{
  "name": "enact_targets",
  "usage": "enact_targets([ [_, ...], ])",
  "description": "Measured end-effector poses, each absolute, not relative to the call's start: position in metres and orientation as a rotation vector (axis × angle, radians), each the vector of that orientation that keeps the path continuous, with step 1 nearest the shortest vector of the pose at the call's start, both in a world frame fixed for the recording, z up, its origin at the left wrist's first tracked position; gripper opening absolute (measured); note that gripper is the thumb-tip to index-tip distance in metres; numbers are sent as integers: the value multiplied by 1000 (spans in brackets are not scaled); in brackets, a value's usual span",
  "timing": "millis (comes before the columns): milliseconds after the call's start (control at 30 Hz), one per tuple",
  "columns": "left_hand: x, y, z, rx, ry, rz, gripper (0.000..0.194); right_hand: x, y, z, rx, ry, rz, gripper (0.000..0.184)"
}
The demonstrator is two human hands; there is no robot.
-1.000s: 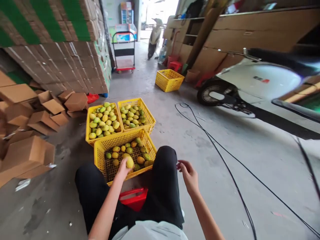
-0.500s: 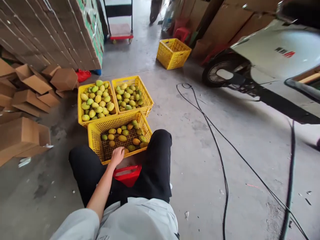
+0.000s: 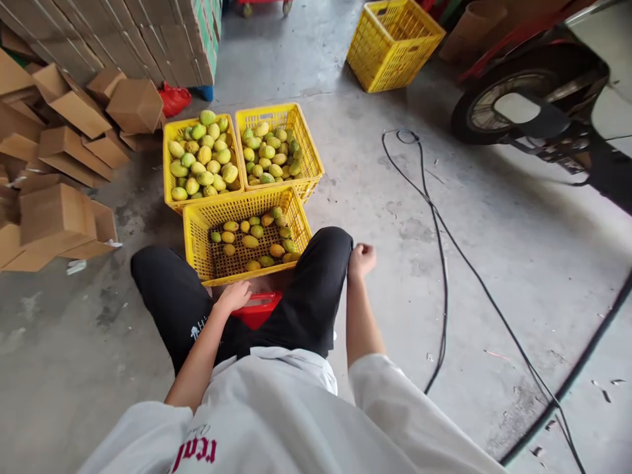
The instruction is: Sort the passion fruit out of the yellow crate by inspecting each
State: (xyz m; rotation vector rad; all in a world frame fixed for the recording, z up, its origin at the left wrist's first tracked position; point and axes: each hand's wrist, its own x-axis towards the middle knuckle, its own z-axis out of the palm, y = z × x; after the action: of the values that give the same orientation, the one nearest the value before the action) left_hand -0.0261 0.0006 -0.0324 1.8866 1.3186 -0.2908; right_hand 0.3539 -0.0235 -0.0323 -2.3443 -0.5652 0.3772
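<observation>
My left hand (image 3: 236, 296) rests by my left thigh, just outside the near rim of a yellow plastic crate (image 3: 197, 240), next to a red plastic piece (image 3: 257, 311) between my legs. Its fingers are loosely stretched out and hold nothing visible. On the other side, my right hand (image 3: 362, 261) is curled into a fist beside my right knee, with nothing plainly seen in it. The near crate has a scattered layer of oval yellow-green fruits (image 3: 250, 242) on its floor. Behind it stand a fuller left crate (image 3: 168, 178) and a right crate (image 3: 309, 155) of similar fruits.
Open cardboard boxes (image 3: 56, 220) lie heaped at the left, before stacked cartons (image 3: 172, 43). A yellow crate (image 3: 390, 56) stands farther off. Black cable (image 3: 439, 263) runs across the floor (image 3: 395, 316) at right, near a motorbike wheel (image 3: 518, 99).
My left hand has drawn back from inside the near crate toward my lap. My right hand has come into view beside my right knee. The view has tipped downward.
</observation>
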Motion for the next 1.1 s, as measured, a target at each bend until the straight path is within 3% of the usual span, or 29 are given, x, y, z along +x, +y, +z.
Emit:
enact_targets([
  [233, -32, -28, -18, 1869, 1352, -373, 37, 374, 39, -5, -2247, -605, 275, 24],
  [433, -48, -34, -21, 1840, 1329, -427, 38, 373, 100, 1, -2342, -1166, 428, 26],
  [500, -50, -29, -28, 1837, 1334, -432, 35, 370, 113, -6, -2439, -1433, 562, 22],
  [633, -41, -24, -46, 1829, 1303, -449, 31, 372, 123, -16, -2635, -1823, 1166, 3],
  [767, -30, -29, -56, 1807, 1237, -483, 26, 386, 138, -2, -2685, -1688, 1370, 18],
  [867, -28, -33, -55, 1814, 1202, -514, 27, 391, 151, 15, -2616, -1669, 1271, 25],
  [1000, -25, -34, -51, 1853, 1177, -551, 33, 385, 141, 11, -2505, -1651, 902, 45],
  [1100, -18, -32, -50, 1863, 1171, -613, 32, 374, 120, -15, -2607, -1620, 671, 35],
])
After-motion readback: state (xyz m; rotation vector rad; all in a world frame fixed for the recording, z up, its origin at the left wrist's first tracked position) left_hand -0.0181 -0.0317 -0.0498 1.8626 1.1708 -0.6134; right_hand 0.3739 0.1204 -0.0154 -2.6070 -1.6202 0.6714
